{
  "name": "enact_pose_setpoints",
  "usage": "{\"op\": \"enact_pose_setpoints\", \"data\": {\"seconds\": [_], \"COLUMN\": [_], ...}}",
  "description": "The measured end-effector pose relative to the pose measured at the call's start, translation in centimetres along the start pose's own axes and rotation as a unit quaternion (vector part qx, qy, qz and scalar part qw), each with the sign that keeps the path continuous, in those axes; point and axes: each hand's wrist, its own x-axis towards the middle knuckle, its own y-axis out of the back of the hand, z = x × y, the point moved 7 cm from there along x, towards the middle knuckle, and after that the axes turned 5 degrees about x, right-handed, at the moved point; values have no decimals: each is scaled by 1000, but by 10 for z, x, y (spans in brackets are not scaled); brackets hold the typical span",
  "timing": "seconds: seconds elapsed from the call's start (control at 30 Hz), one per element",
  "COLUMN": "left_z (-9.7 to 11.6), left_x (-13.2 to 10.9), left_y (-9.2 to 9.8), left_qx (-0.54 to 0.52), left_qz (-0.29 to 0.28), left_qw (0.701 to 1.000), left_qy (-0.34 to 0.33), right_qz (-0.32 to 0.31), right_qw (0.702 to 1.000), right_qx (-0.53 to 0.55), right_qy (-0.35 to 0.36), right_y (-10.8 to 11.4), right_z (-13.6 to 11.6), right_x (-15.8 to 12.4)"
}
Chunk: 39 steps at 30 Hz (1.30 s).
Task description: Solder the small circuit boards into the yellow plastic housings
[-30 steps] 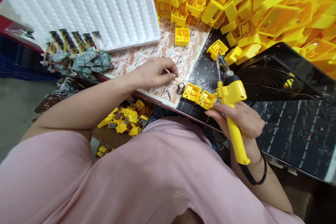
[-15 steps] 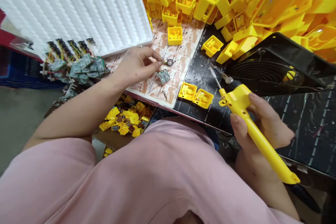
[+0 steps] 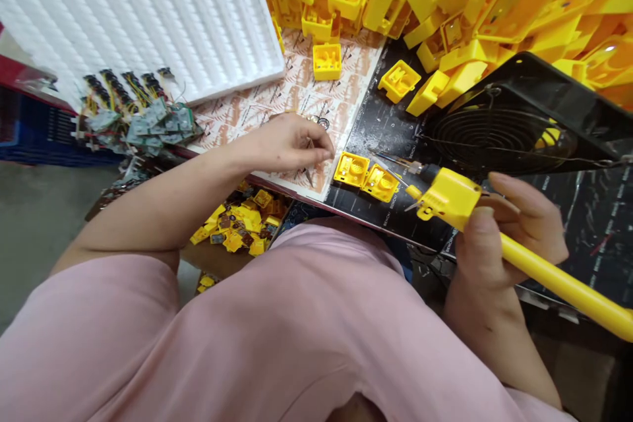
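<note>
My right hand (image 3: 509,237) grips a yellow soldering gun (image 3: 450,198) with a long handle. Its metal tip and thin feed tube point left, over an opened pair of yellow housing halves (image 3: 366,177) lying at the bench edge. Over the patterned sheet, my left hand (image 3: 291,142) has thumb and fingers drawn together. What they hold, if anything, is hidden by the fingers. Just behind them a small round part (image 3: 322,122) shows partly. The small green circuit board seen earlier is out of sight.
A black fan (image 3: 489,128) stands at the right, before a heap of yellow housings (image 3: 455,0). White foam (image 3: 163,6) covers the back left, with wired circuit boards (image 3: 158,122) at its edge. Below the bench sits a box of small yellow parts (image 3: 237,227).
My left hand has moved right and toward me, covering where the circuit board lay. The soldering gun has swung flatter, its tip moving left and down toward the yellow housing halves.
</note>
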Motion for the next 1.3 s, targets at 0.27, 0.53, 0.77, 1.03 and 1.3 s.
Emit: {"op": "enact_pose_setpoints", "data": {"seconds": [0.27, 0.53, 0.77, 1.03, 1.3], "left_z": [16, 14, 20, 28, 30], "left_x": [11, 6, 10, 17, 20], "left_y": [-15, -12, -15, -15, -15], "left_qx": [173, 153, 203, 241, 265], "left_qz": [43, 69, 54, 19, 11], "left_qw": [984, 986, 977, 970, 964], "left_qy": [1, 25, 29, 15, 31], "right_qz": [-92, -107, -144, -185, -202], "right_qw": [989, 991, 984, 966, 970], "right_qx": [-9, 29, 21, -30, -6], "right_qy": [111, 80, 100, 178, 138], "right_y": [-2, -6, -15, -29, -12], "right_z": [-18, -22, -26, -42, -33], "right_x": [-3, -10, -12, 2, 5]}}
